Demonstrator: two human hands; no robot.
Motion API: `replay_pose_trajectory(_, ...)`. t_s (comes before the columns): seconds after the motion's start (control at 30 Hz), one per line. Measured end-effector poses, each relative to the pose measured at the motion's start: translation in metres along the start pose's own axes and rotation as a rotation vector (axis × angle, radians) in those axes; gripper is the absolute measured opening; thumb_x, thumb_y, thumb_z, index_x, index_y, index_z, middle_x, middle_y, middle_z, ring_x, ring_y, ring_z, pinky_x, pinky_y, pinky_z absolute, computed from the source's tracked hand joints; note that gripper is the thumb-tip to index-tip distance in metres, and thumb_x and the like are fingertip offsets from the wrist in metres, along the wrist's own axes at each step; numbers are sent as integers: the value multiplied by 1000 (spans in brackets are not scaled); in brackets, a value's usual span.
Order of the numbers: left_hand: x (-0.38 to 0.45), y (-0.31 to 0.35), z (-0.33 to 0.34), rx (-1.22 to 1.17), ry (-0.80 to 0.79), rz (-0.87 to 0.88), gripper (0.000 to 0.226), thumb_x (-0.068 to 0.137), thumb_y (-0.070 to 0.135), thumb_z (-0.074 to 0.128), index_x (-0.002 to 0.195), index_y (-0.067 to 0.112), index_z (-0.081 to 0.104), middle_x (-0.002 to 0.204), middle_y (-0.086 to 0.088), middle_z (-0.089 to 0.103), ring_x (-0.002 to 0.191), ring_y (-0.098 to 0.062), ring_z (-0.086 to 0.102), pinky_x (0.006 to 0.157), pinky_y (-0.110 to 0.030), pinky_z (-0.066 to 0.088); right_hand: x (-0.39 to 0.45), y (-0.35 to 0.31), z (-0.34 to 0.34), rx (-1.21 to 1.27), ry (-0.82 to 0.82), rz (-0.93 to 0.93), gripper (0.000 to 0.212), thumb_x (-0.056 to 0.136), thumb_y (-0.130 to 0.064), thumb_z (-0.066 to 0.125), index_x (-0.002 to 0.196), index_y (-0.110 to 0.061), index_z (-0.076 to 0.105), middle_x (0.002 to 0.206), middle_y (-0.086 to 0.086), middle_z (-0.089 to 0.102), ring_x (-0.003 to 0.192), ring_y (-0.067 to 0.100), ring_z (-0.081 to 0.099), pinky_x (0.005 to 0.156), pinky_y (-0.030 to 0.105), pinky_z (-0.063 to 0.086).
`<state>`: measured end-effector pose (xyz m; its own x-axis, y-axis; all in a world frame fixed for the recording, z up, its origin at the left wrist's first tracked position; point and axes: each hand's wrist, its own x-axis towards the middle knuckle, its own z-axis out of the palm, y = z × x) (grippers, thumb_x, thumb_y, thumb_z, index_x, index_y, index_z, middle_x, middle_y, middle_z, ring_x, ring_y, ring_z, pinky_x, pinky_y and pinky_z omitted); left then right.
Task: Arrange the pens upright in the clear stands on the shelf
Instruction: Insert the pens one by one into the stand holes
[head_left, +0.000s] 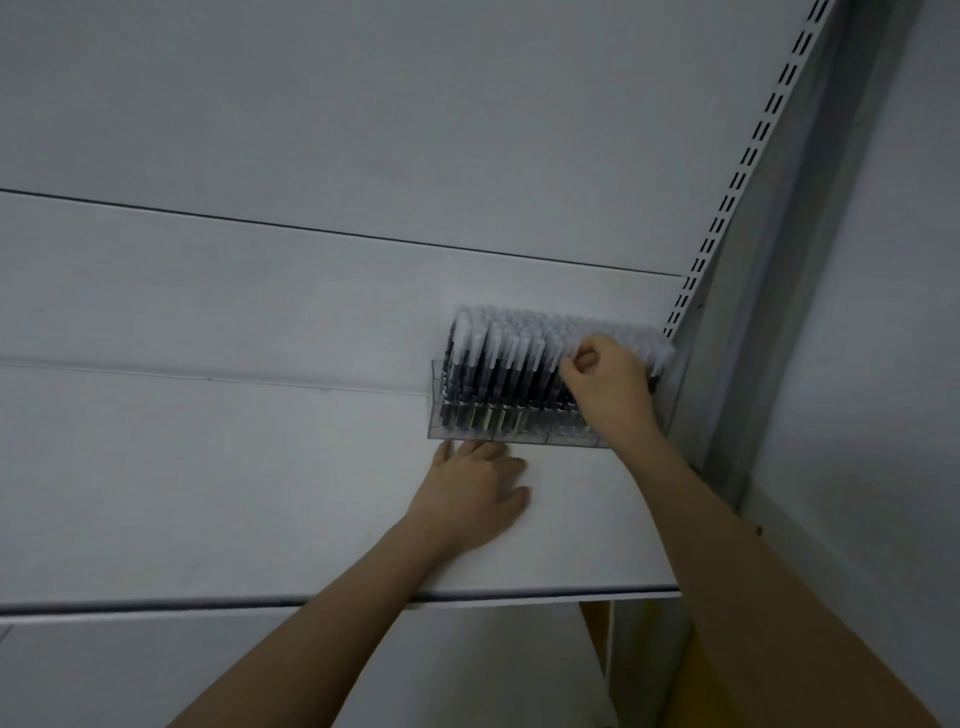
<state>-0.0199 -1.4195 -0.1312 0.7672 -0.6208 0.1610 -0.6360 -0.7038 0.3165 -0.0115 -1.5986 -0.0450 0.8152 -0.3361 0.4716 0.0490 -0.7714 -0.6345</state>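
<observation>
Nearest the camera, the left hand (470, 491) lies flat on the white shelf (234, 493), its grip released, fingers straight and reaching to the front wall of the clear stands (511, 434). It is well placed to act as a brace, and I would keep it there, pressing lightly against the base so the stands cannot slide or tip while the other hand works above.

Just beyond, the right hand (605, 382) comes in over the right part of the stands with its fingers curled at the pale caps. The thumb and forefinger seem to pinch one cap, though blur keeps me from saying so for certain; I read the grip as grasping a single pen in the pack.

The pens (498, 366) stand in tight rows in the stands, dark barrels down and frosted caps up, most of them leaning a little to the left. The stands sit at the right end of the shelf, close against the slotted upright (727, 197).

To do this step well, I would straighten one pen at a time, holding it low on the cap and steering it into its own slot. The rows are crowded, so a sideways shove could knock the neighbours askew
</observation>
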Motion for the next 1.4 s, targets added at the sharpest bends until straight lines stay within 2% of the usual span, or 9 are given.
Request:
replay_pose_trajectory(0.1,0,2,-1,25,42,-9,40,98,43,35,115,23,65,125,3,62,122,-20,52,107,-44,37,-9,3,3,-3,-35,53,20,96,-15,62,80,-7,54,71,5,56,68,18,53,71,34,48)
replay_pose_trajectory(0.2,-12,8,-8,44,69,-89,37,97,39,34,104,19,64,114,-1,64,111,-23,55,97,-40,42,-18,-4,-4,-60,-122,118,24,95,-24,66,105,-3,59,89,10,63,85,25,59,78,37,50)
replay_pose_trajectory(0.27,-29,11,-13,48,55,-152,36,99,40,35,108,18,62,118,-2,62,114,-25,53,100,-42,40,-32,-12,-9,-88,-148,125,31,97,-25,64,115,-2,56,88,7,59,82,22,56,75,34,47)
replay_pose_trajectory(0.37,-66,9,-26,71,13,-244,42,101,43,35,131,22,56,137,0,54,128,-23,45,111,-45,30,-60,-24,-10,-87,-222,91,27,100,-25,58,117,-5,56,91,7,61,82,23,58,78,38,52)
replay_pose_trajectory(0.43,-93,1,-41,94,21,-315,47,102,47,35,142,26,48,147,2,47,137,-21,38,117,-47,23,-79,-37,-2,-79,-309,37,25,100,-28,56,115,-9,58,102,9,65,90,26,60,83,42,53)
replay_pose_trajectory(0.57,-151,-27,-82,120,54,-475,53,101,54,32,146,29,42,153,2,42,140,-22,35,118,-48,23,-120,-87,28,-37,-474,-85,38,99,-40,53,127,-14,59,125,4,62,110,23,58,92,37,49)
replay_pose_trajectory(0.77,-253,-95,-153,149,127,-697,58,99,60,32,148,30,39,154,1,40,142,-24,34,117,-49,24,-162,-211,83,-158,-699,-358,54,101,-53,42,143,-20,48,143,3,52,128,24,49,104,40,42)
replay_pose_trajectory(1.03,-407,-235,-247,168,260,-938,61,96,61,40,149,30,38,153,0,42,140,-24,36,113,-47,32,-230,-409,202,-175,-827,-643,57,101,-56,39,146,-22,43,150,2,45,135,23,41,108,42,38)
replay_pose_trajectory(1.4,-591,-438,-357,45,347,-1076,65,91,61,52,146,27,42,150,-4,43,132,-25,46,108,-46,41,-292,-639,371,-90,-899,-676,57,100,-56,40,146,-23,43,150,0,46,135,23,43,108,40,37)
